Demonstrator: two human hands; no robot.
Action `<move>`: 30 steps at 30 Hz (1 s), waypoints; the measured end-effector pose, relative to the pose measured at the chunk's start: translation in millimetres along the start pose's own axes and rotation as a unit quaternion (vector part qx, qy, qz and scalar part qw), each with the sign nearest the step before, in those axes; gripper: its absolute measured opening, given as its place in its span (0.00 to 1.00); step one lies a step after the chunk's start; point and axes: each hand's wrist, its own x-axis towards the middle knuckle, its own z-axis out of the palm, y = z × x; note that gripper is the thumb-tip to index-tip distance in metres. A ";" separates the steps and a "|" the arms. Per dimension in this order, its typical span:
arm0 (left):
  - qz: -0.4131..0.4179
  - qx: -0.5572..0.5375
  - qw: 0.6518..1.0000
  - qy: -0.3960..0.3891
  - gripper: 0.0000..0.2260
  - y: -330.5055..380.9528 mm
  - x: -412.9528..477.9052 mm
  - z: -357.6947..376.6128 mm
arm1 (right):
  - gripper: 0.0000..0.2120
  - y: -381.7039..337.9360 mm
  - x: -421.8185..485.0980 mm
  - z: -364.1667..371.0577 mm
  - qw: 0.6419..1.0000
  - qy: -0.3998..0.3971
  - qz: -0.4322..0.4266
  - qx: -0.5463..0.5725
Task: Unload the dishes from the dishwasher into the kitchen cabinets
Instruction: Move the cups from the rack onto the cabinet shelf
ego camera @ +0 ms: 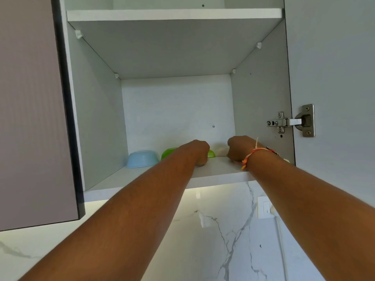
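Forearms point(142, 209), left hand point(199, 152) at green bowl point(167, 154), right hand point(239, 148) on shelf point(213, 169).

Low in your view you have a white marble wall point(223, 250) with grey veins running down it. A white wall socket point(264, 207) sits on it at the right, and a thin white cable point(282, 240) drops from the socket down the marble. A warm strip of light point(197, 192) glows along the wall's top edge.
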 end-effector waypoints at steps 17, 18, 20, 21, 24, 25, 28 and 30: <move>0.069 -0.087 0.944 0.312 0.13 53.6 -258.6 -14.6 | 0.16 -53.1 -261.1 -47.8 0.952 0.294 -0.031 0.077; 0.069 -0.092 0.946 0.303 0.14 60.4 -275.2 -10.4 | 0.16 -51.9 -280.6 -45.1 0.953 0.291 -0.029 0.077; 0.072 -0.103 0.952 0.278 0.17 72.8 -305.2 0.1 | 0.16 -48.4 -317.5 -38.1 0.958 0.275 -0.023 0.077; 0.079 -0.111 0.954 0.267 0.18 82.4 -322.0 7.4 | 0.16 -43.5 -338.9 -32.7 0.962 0.262 -0.018 0.076; 0.109 -0.111 0.960 0.234 0.20 111.3 -366.1 29.0 | 0.16 -25.6 -398.7 -17.6 0.971 0.233 -0.009 0.060; 0.123 -0.114 0.963 0.213 0.21 125.1 -381.6 36.0 | 0.17 -15.4 -421.2 -12.5 0.975 0.214 0.000 0.051; 0.153 -0.139 0.965 0.162 0.22 169.4 -421.5 56.7 | 0.18 22.0 -482.8 2.2 0.986 0.160 0.032 0.035; 0.170 -0.153 0.965 0.129 0.22 203.0 -446.7 67.9 | 0.19 52.2 -523.0 9.7 0.991 0.113 0.061 0.033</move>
